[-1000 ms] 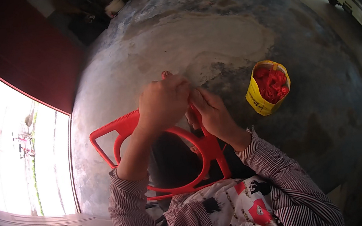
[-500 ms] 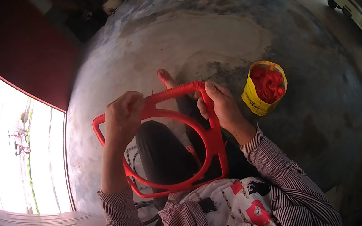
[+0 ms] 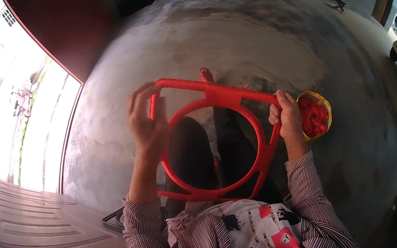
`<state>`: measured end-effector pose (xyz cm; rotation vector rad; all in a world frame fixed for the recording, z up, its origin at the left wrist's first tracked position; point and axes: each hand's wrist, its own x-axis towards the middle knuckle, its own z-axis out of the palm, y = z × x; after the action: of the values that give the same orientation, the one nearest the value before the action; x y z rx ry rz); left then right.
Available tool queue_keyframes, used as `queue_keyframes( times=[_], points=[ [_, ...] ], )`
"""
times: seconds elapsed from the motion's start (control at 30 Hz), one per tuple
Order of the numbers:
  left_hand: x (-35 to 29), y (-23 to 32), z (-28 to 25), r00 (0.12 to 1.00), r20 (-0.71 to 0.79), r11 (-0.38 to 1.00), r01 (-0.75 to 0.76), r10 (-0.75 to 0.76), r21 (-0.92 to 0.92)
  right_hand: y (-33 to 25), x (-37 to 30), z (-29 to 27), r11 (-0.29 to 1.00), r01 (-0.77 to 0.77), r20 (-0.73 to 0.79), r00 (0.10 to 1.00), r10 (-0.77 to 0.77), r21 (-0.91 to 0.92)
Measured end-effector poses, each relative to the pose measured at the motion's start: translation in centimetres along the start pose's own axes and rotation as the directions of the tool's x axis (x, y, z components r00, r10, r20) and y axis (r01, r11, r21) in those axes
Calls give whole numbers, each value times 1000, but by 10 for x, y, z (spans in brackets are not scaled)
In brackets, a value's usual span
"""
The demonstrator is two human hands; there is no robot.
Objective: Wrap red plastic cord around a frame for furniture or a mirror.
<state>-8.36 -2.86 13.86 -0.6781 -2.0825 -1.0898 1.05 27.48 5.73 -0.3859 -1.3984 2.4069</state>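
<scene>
A red rectangular frame with a round ring inside it [image 3: 227,96] is held over my lap, its far right corner tilted toward me. My right hand [image 3: 289,117] is closed around that far right corner, thumb on top. At the far left corner my left hand [image 3: 146,118] is closed on the frame, its fingers bent over the corner and its thumb side slightly blurred. The far bar shows a rough, wrapped-looking surface. Part of the left side bar is hidden behind my left hand.
A yellow bag [image 3: 327,106] filled with red strands [image 3: 313,117] stands on the concrete floor right of my right hand. At the left are a pale panelled door [image 3: 44,216] and a bright doorway. A dark metal rack [image 3: 113,219] lies beside my left forearm.
My left hand has moved from the far bar to the far left corner. The frame has turned clockwise, and my right hand has shifted right and nearer with its corner. The view has shifted too.
</scene>
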Motion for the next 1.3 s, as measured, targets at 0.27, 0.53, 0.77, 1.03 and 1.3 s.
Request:
queue_keyframes(
  times=[0.27, 0.53, 0.77, 1.03, 1.3],
  points=[
    [7, -53, -21, 711, 476, 526, 703, -518, -478, 5, 8, 3, 999, -43, 37, 998, 43, 0],
    [13, -70, -19, 603, 643, 354, 798, -473, -487, 22, 4, 0, 991, -87, 191, 979, 66, 101],
    [-13, -79, -25, 612, 628, 227, 778, -480, -585, 85, -36, -29, 929, -353, 352, 888, 295, 111],
    [-128, -109, -27, 516, 778, -340, 703, -358, -624, 113, -20, -63, 829, -486, 281, 866, 414, 276],
    [-155, -89, -29, 579, 693, -430, 544, -428, -720, 122, -23, -74, 809, -515, 288, 851, 440, 285]
  ],
)
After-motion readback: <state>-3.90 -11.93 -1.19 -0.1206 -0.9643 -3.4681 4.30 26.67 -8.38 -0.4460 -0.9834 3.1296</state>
